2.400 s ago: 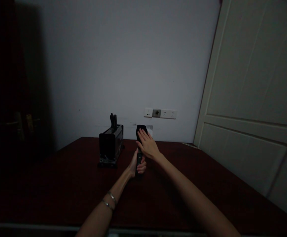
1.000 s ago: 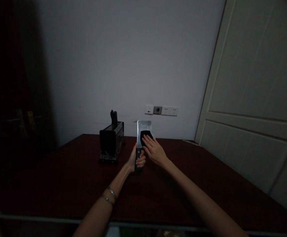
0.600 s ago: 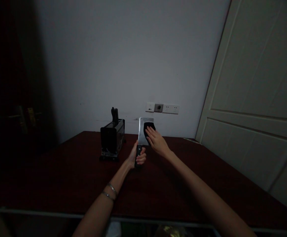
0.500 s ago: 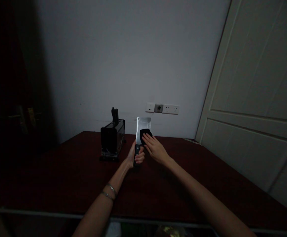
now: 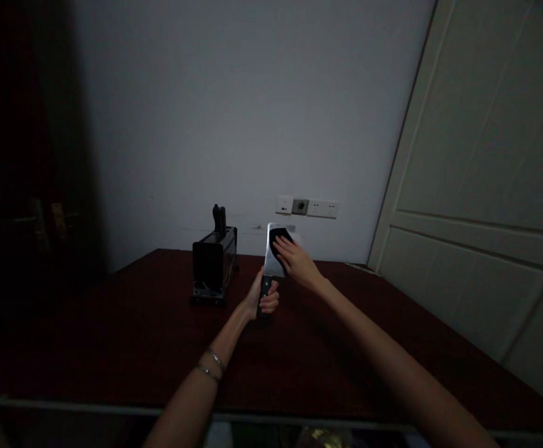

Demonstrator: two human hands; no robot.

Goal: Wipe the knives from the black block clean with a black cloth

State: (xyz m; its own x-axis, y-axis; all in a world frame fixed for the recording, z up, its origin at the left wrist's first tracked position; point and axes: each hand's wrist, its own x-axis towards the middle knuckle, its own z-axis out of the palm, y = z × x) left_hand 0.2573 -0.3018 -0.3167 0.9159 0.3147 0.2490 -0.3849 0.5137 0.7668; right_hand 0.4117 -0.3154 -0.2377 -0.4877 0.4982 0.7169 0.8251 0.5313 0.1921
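Observation:
My left hand (image 5: 268, 300) is wrapped around the black riveted handle of a cleaver (image 5: 274, 266), holding it upright above the table with the blade pointing up. A black cloth (image 5: 278, 235) covers the upper part of the blade. My right hand (image 5: 297, 260) presses this cloth against the metal, its fingers laid over it; the thumb is hidden. Bare steel shows along the left edge and the lower part of the blade.
To the left on the dark red table (image 5: 159, 348) stands a black knife block (image 5: 208, 267) with black-handled tools (image 5: 219, 218) sticking out. Wall sockets (image 5: 316, 208) are behind the cleaver. A pale panelled door (image 5: 477, 249) borders the right side.
My right hand and the cloth have slid up the blade toward its top. My left hand and the cleaver have shifted slightly right, with the blade leaning a little more to the right.

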